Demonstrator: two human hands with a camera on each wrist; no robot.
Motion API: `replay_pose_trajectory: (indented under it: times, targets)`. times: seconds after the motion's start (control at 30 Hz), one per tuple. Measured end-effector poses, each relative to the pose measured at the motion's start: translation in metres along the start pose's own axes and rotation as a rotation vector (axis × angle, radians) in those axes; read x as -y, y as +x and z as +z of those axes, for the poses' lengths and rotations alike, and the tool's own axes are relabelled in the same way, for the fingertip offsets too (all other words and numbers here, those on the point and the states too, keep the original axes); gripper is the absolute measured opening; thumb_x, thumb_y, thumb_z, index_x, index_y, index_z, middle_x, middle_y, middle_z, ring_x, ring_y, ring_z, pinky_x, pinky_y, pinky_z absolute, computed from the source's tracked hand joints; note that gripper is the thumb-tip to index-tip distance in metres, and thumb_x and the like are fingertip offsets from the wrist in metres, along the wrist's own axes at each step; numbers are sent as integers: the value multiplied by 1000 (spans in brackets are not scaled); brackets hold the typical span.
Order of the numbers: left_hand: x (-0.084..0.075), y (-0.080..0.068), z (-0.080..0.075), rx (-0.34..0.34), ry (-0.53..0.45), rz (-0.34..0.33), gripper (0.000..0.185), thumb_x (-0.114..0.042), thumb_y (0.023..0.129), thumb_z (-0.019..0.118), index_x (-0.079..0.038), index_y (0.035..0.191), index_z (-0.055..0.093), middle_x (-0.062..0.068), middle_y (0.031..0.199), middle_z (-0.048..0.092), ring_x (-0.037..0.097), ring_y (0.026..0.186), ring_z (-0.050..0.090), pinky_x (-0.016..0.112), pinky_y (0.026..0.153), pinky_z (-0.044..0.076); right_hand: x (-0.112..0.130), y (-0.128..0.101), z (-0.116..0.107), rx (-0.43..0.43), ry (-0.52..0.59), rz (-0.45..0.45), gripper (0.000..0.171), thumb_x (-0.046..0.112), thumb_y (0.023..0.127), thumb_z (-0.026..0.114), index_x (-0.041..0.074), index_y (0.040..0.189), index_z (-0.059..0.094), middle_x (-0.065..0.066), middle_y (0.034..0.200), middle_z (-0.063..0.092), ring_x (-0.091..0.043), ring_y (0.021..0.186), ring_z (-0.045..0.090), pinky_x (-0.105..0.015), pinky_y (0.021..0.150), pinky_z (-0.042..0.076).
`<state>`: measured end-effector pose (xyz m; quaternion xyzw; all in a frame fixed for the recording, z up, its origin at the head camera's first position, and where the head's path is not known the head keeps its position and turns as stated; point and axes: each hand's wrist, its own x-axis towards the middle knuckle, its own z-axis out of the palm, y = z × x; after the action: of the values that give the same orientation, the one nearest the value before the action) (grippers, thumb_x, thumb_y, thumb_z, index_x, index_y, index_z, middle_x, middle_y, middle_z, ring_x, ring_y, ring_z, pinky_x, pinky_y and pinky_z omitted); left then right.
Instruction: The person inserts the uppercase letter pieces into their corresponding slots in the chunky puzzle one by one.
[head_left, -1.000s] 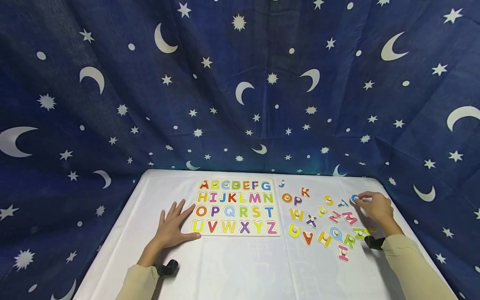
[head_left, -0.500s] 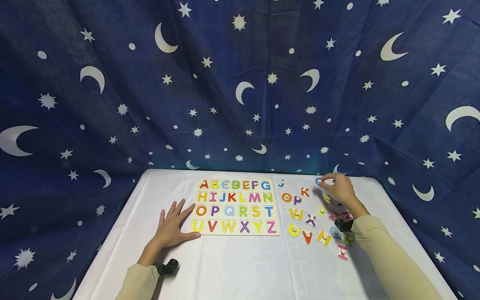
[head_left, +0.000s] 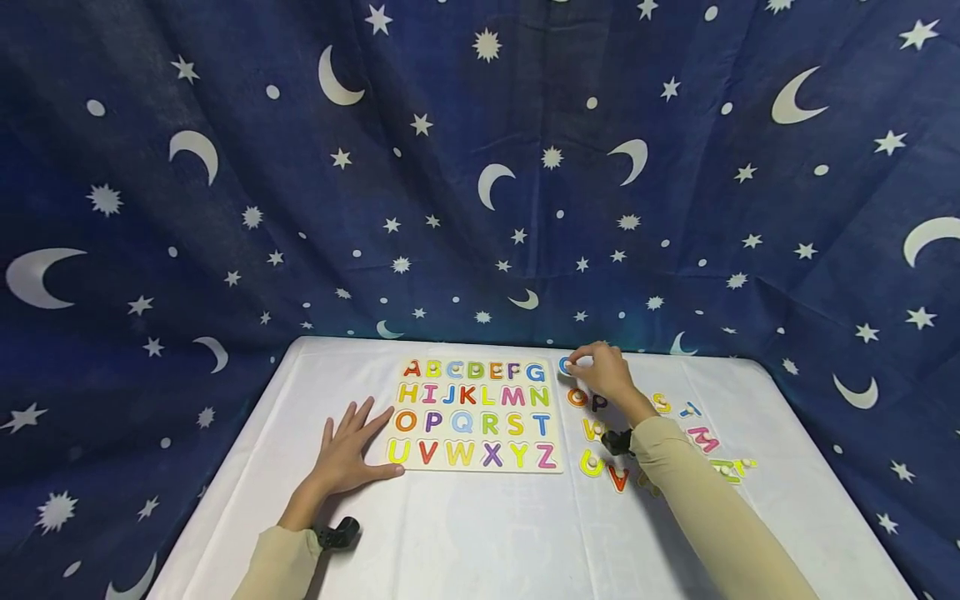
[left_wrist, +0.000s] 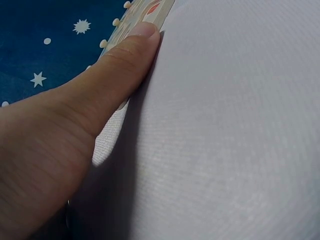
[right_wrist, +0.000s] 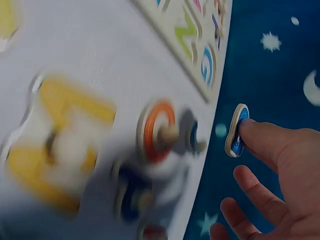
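Dark blue curtain [head_left: 480, 167] with white moons and stars hangs behind a bench [head_left: 487, 533] under a white cloth.

Head view: alphabet puzzle board [head_left: 475, 415] lies mid-bench, 4 rows of coloured letters. Left hand [head_left: 347, 454] lies flat on the cloth, fingers spread and straight, fingertips on the board's left edge, holding nothing. Right hand [head_left: 606, 375] is just past the board's top right corner, its grip pinched on a blue letter piece [head_left: 565, 365] held beside the printed G. Loose letter pieces [head_left: 697, 437] are scattered on the cloth right of the board, some hidden under the right sleeve.

Left wrist view: thumb [left_wrist: 117, 65] lies straight along the board's edge [left_wrist: 150, 15], touching it.

Right wrist view: blurred. Fingertips [right_wrist: 255, 132] pinch the blue letter piece [right_wrist: 236, 130], edge-on, off the cloth, near the board's G corner [right_wrist: 207, 65]. An orange O piece [right_wrist: 157, 131] and a yellow piece [right_wrist: 60, 145] lie below on the cloth.
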<state>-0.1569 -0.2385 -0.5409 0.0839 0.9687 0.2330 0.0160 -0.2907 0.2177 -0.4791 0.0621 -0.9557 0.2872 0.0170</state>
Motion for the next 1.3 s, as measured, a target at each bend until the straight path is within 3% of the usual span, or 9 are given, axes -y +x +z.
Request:
replay_pose_trajectory:
  times: [0.13,0.53,0.83,1.1,1.3]
  targets:
    - [0,0,0,-6,-10,6,107,-64,69,86,-18,157,45,21,168,23,48,155,9,72,119,-3,14,8,16,14,-6,16,17,25,93,76,12,101,81,-23,133,62,-52,133,43,-69,109,32]
    - [3,3,4,1,0,11,107,-65,69,85,-20,157,44,19,168,22,47,155,9,71,120,-4,30,16,55,0,-49,12,14,27,92,79,14,95,82,-19,127,65,-44,120,49,-62,98,38]
    - [1,1,2,-10,5,10,106,-63,69,86,-20,157,45,20,168,24,47,155,10,72,119,-2,35,17,60,-23,-123,36,15,30,91,79,17,97,82,-18,126,66,-41,119,49,-60,97,38]
    - [-1,1,2,-7,3,13,106,-62,69,86,-19,157,44,21,168,23,48,155,10,72,119,-2,34,17,61,-20,-119,57,15,29,91,79,17,98,82,-19,126,65,-42,122,47,-60,98,37]
    - [-2,-1,-1,-16,-1,9,106,-62,69,87,-19,157,45,21,168,23,49,154,10,72,119,-3,31,16,51,23,-105,-37,18,31,93,77,17,104,81,-17,126,66,-41,117,48,-59,94,39]
